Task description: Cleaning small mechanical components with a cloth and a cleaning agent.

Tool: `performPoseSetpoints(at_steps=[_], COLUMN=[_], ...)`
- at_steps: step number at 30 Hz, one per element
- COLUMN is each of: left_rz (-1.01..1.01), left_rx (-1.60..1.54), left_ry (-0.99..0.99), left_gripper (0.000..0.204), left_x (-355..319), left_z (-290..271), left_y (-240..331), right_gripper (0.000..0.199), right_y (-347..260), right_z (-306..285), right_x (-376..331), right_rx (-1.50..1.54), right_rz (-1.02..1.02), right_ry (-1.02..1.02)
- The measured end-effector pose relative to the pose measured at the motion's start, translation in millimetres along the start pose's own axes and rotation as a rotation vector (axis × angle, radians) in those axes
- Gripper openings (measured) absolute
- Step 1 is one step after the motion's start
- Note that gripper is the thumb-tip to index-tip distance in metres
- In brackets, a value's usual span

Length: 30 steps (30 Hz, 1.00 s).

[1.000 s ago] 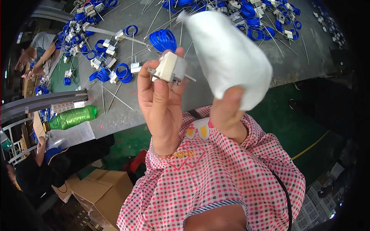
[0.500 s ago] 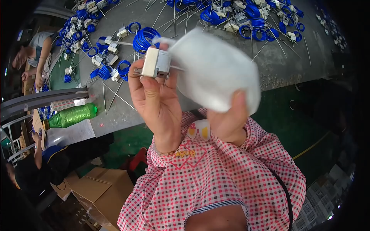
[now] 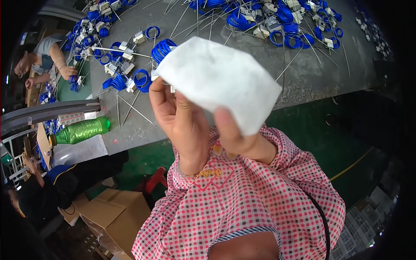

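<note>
My left hand [image 3: 184,125] is closed around a thermostat [image 3: 154,75], a small white-and-metal block with a coil of blue capillary tube [image 3: 162,51]. Most of the block is hidden behind a white cloth [image 3: 225,80]; a corner of it and the blue coil show past the cloth's left edge. Pinched in my right hand [image 3: 238,136], the cloth lies across the front of the thermostat, its edges slightly blurred. My right thumb presses on its lower edge; the other fingers are hidden behind it. Both hands are raised over the near edge of the grey table [image 3: 130,136].
Heaps of similar thermostats with blue coils [image 3: 286,26] and thin metal probes cover the table's far side and left. A green bottle [image 3: 84,131] lies at the left. Another person [image 3: 52,50] handles coils at the far left. A cardboard box [image 3: 112,212] stands below.
The cloth has moved left, from beside the thermostat to in front of it, and now covers most of the block. The person at the far left has reached toward a coil.
</note>
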<state>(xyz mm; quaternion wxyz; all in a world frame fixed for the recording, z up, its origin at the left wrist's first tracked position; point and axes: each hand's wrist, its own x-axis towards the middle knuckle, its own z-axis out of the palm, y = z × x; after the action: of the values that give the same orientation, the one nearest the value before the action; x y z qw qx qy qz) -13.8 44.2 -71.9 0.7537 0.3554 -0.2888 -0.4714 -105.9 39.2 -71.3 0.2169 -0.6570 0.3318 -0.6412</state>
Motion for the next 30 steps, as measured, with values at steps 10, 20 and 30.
performPoseSetpoints(at_steps=[10,20,30], left_rz=[0.071,0.077,0.079], left_rx=[-0.019,-0.010,-0.244], left_ry=[0.008,0.003,-0.217], left_gripper=[0.029,0.030,0.029], left_x=[-2,-4,9], left_z=[1,1,-2], left_y=[-1,-4,11], right_gripper=[0.024,0.041,0.046], right_y=[0,10,14], right_z=[5,7,-13], right_x=[11,8,17], right_rx=[-0.025,0.007,0.497], right_rz=[-0.078,-0.138,0.430], right_ry=[0.060,-0.062,0.427])
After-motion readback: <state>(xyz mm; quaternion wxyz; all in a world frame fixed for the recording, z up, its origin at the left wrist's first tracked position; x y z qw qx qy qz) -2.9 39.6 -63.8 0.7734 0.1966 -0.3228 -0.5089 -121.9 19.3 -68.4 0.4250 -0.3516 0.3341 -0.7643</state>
